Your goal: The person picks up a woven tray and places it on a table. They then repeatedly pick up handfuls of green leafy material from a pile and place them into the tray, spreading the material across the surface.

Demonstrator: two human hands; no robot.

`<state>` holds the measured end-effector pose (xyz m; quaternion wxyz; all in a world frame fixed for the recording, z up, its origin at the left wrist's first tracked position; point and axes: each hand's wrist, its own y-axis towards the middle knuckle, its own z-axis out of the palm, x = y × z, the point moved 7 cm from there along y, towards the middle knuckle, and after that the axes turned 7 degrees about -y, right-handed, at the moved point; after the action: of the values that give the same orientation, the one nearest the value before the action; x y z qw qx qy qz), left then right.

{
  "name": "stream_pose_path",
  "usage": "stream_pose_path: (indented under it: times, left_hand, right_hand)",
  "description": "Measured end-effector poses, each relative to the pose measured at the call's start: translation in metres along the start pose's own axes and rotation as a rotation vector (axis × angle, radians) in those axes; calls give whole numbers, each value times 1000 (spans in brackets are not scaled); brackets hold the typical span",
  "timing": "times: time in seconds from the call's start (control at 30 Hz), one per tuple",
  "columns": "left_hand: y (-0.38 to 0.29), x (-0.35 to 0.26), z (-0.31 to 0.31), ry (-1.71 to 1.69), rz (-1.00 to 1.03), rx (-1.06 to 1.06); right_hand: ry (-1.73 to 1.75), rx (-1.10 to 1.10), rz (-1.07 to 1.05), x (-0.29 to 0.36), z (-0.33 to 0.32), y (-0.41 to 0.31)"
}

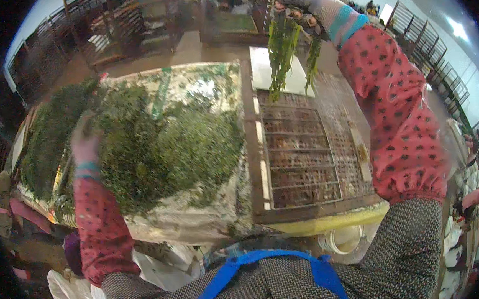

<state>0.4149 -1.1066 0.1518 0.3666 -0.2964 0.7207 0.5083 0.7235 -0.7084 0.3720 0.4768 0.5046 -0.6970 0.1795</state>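
My right hand (301,10), in a knitted glove, is raised at the far top of the view and grips a bunch of long green leafy strips (280,56). The strips hang from its fingers above a white board (258,69). At the left, my left hand (85,138) is motion-blurred at the edge of a broad heap of finely cut greenery (190,142). Whether its fingers hold anything does not show. A second, darker green heap (49,136) lies just beyond that hand.
A dark frame with a rod grid (301,154) lies on the table right of the heap. Below its front edge stands a white bucket (343,239). Slatted racks (119,28) rise behind the table, and more racks (422,37) line the right side.
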Motion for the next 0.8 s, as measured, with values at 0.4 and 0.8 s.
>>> stream_pose_path:
  times: [0.4,0.8]
  left_hand:
    - [-121,-174,315,-1125,-612,457]
    - [-95,-103,425,-1526,-857,254]
  right_hand:
    - [-272,336,149,-100,2,-42]
    - [-197,356,363,-195,19,-45]
